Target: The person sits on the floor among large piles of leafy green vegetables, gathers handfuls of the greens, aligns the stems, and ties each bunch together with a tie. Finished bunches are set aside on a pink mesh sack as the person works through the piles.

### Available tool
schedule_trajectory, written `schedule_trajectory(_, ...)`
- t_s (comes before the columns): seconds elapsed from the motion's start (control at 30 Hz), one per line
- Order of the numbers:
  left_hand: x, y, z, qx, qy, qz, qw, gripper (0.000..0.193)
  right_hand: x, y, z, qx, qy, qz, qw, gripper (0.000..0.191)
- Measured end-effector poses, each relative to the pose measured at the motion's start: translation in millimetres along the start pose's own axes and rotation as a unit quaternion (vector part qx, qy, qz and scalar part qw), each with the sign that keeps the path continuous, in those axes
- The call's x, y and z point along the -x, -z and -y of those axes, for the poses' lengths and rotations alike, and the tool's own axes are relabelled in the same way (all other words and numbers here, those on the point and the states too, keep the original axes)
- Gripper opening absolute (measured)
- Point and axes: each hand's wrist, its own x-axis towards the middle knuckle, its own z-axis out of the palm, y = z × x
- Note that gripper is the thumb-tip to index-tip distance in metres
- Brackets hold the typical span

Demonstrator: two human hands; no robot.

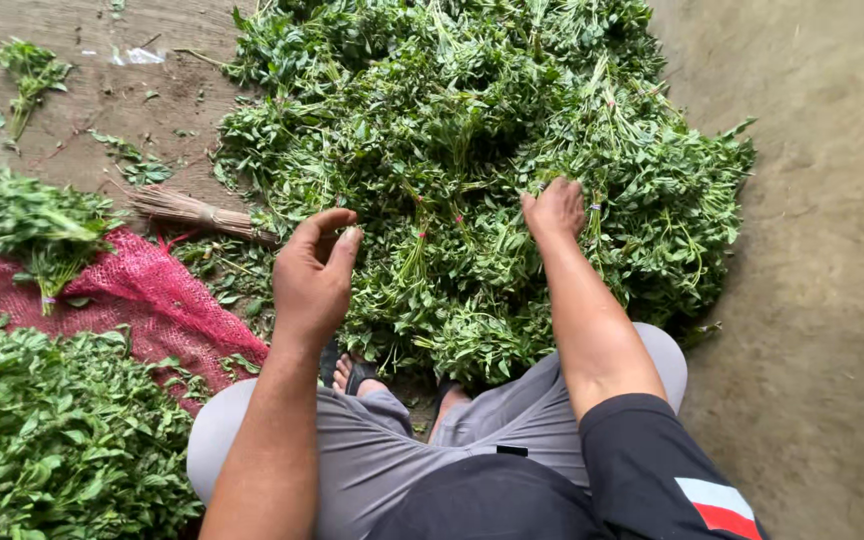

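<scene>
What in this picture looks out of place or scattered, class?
Loose leaves and sprigs lie strewn on the bare floor left of the big green pile, and one stray bunch sits alone at top left. Nothing looks damaged.

The person wears light grey trousers (392, 450), loose and softly creased over both knees, the cloth smooth where it stretches across them. Above them sits a black top (492, 500) with a short sleeve (672, 460) on the right arm; that sleeve carries a slanted white stripe with a red one just below it (near the lower edge of the view). Both forearms are bare, and so are the left hand (312, 275) and the right hand (555, 210). On the feet are dark sandals (357, 372) with straps across the toes.
</scene>
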Motion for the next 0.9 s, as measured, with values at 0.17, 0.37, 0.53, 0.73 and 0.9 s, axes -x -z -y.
schedule_trajectory(0.17, -12, -3, 21, -0.054, -0.023, 0.023, 0.998, 0.026, 29, 31, -17, -0.322, 0.041, 0.1, 0.94, 0.024)
schedule_trajectory(0.37, -4, -33, 12, -0.081, -0.129, 0.147, 0.977, 0.031, 111, 128, -47, -0.53, 0.172, 0.265, 0.787, 0.024)
schedule_trajectory(0.53, -4, -29, -11, -0.086, -0.182, 0.151, 0.968, 0.034, 128, 121, 19, -0.206, 0.305, 0.157, 0.917, 0.013)
schedule_trajectory(0.73, 8, -31, -11, -0.101, -0.225, 0.214, 0.945, 0.062, 139, 139, 61, -0.434, 0.312, 0.364, 0.763, 0.021)
schedule_trajectory(0.9, 3, -19, -3, -0.073, -0.037, 0.161, 0.984, 0.05, 100, 139, 36, -0.331, 0.403, 0.282, 0.805, 0.027)
